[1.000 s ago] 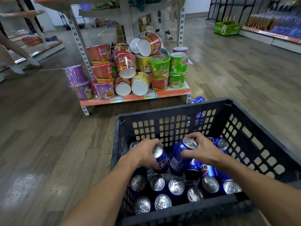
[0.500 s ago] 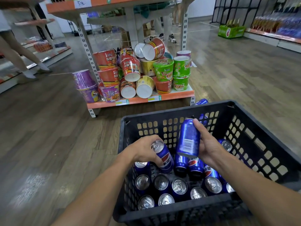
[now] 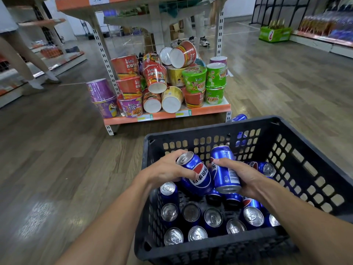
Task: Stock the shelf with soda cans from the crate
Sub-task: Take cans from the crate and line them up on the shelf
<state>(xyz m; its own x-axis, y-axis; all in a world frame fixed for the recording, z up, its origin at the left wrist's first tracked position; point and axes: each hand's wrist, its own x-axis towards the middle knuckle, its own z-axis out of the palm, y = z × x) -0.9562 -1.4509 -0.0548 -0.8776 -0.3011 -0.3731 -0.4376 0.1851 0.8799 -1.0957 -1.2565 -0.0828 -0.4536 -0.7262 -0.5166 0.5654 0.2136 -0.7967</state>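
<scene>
Left hand [image 3: 168, 169] grips a tilted blue can [image 3: 196, 175]; right hand [image 3: 242, 177] grips a second can [image 3: 225, 169] beside it, touching. Both above the black crate [image 3: 305, 150] of upright cans [image 3: 191, 215]. Shelf [image 3: 168, 115] beyond, heaped with noodle cups [image 3: 156, 79].

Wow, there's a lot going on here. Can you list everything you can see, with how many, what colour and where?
crate: one, black, on the floor in front of the person.
cans: blue, two held above the crate; about a dozen more inside it, some partly hidden; one on the floor behind the crate.
noodle cups: roughly twenty, red, purple, yellow and green, piled on the bottom shelf, several tipped on their sides.
shelf: one, orange-edged, on white uprights, beyond the crate.
green box: one, on the floor far right.
floor: wood-look, brown-grey.
left hand: grips a tilted can.
right hand: grips an upside-down can.
</scene>
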